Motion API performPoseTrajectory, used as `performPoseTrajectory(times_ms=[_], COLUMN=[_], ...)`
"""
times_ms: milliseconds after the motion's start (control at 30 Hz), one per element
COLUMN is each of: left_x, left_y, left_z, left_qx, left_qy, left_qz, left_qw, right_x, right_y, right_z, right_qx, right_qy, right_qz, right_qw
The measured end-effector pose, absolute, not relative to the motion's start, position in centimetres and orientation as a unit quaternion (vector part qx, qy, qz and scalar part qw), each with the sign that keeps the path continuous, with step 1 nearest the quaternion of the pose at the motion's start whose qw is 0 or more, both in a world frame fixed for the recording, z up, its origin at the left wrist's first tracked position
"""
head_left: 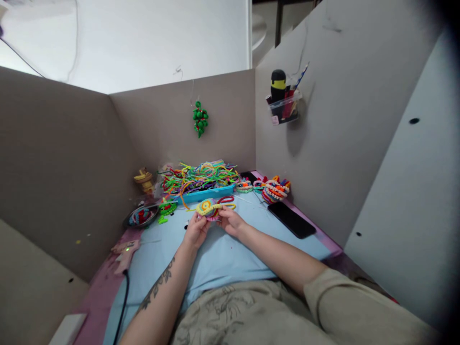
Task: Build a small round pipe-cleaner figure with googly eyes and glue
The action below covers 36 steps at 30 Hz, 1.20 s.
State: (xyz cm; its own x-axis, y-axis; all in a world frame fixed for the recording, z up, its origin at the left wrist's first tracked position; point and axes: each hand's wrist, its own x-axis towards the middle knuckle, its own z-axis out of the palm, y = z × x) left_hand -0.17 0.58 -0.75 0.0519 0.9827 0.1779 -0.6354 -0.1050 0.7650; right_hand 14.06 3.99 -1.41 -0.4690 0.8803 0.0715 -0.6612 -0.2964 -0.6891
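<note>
My left hand and my right hand meet over the light blue mat, both pinched on a coiled pipe-cleaner piece. The piece is a yellow, red and pink spiral with a red loop and a yellow strand sticking out to its right. Just behind it lies a blue tray heaped with loose pipe cleaners in many colours.
A black phone lies at the right of the mat. Finished coiled figures sit at the back right, a dark bowl with pieces at the left, a glue gun nearer. Grey partition walls enclose the desk, with a green hanging ornament and a pen holder.
</note>
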Motion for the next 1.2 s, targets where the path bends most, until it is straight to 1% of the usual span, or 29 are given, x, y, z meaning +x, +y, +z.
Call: performPoseTrajectory(times_ms=[167,400,633,933,1200], left_x=[-0.6,-0.5,-0.6,-0.4,-0.3], left_y=[0.9,0.7,0.9,0.7,0.7], left_z=[-0.9,-0.8,-1.0,-0.7,-0.8], left_qx=[0.355,0.356,0.352,0.334,0.356], left_qy=[0.233,0.240,0.238,0.231,0.223], left_qz=[0.657,0.645,0.641,0.641,0.640], left_qw=[0.623,0.632,0.639,0.652,0.644], right_x=[14.0,13.8,13.8,14.0,14.1], right_y=[4.3,4.6,4.7,4.4,3.2], right_z=[-1.6,-1.9,-2.2,-1.9,-1.0], right_qx=[-0.188,-0.228,-0.194,-0.110,-0.095], right_qy=[-0.369,-0.348,-0.358,-0.338,-0.393], right_qz=[0.759,0.748,0.765,0.811,0.788], right_qw=[0.502,0.517,0.499,0.465,0.464])
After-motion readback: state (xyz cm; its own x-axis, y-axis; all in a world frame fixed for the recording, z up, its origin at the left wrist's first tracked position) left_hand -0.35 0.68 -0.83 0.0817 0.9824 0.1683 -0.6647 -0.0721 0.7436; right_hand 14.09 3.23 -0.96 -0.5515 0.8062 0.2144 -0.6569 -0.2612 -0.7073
